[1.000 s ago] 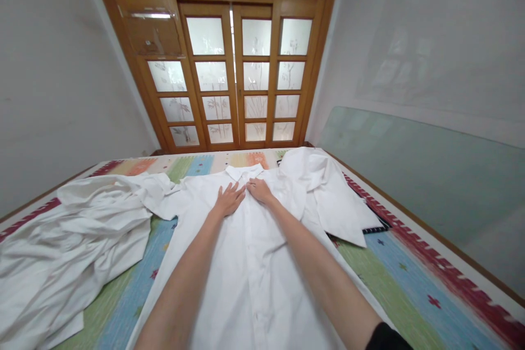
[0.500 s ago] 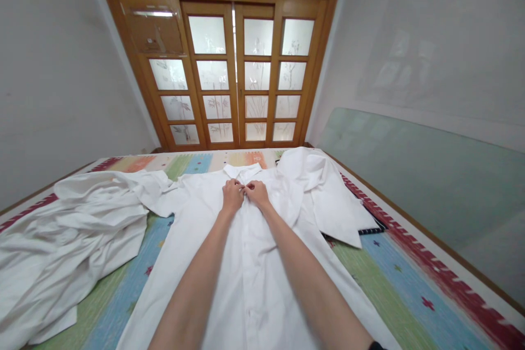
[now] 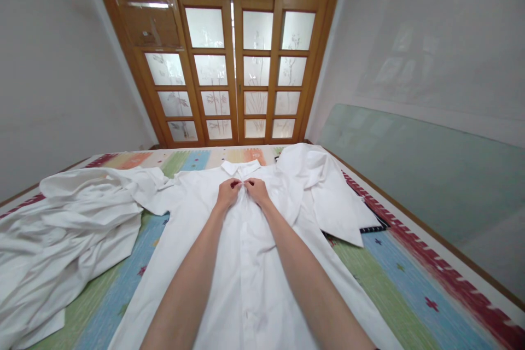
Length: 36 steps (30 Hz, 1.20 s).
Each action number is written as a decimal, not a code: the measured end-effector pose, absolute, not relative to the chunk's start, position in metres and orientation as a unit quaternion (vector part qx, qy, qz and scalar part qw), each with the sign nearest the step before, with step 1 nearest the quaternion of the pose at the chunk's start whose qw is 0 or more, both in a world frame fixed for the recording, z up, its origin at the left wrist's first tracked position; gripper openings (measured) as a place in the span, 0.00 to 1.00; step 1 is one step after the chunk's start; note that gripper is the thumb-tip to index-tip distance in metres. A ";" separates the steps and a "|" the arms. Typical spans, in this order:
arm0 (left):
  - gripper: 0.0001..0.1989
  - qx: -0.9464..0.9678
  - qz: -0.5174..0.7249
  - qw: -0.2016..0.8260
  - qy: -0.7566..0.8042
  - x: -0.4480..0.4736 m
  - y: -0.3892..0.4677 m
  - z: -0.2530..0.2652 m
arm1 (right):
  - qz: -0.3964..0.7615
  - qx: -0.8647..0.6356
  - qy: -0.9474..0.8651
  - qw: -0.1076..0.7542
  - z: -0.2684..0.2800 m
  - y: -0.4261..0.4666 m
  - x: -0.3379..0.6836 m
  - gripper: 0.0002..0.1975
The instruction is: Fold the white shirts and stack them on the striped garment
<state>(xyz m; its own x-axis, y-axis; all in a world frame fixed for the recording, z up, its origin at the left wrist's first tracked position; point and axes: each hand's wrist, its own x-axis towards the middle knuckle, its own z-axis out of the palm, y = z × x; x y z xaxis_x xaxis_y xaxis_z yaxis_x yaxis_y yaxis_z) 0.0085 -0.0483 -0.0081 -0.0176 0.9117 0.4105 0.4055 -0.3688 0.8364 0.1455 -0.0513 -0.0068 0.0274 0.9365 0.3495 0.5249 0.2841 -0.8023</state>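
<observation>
Drawn in from lying spread a second ago, the left hand (image 3: 228, 192) now sits beside the right hand (image 3: 257, 190) at the front placket (image 3: 246, 251) of a white, collared, woven-cloth shirt (image 3: 228, 270), laid out on a striped, multicoloured spread (image 3: 410, 273). Both hands' fingertips pinch its fabric (any button between them is too small to tell). It should handle light, soft and quick to crease, best held by the firmer-looking placket or pointed collar (image 3: 241, 167). Crumpled white cloth (image 3: 74, 224) lies leftward in loose folds.
</observation>
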 end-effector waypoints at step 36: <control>0.05 0.634 0.508 0.274 0.515 0.006 -0.051 -0.008 | 0.249 -0.507 -0.661 0.494 -0.013 -0.046 0.149 0.09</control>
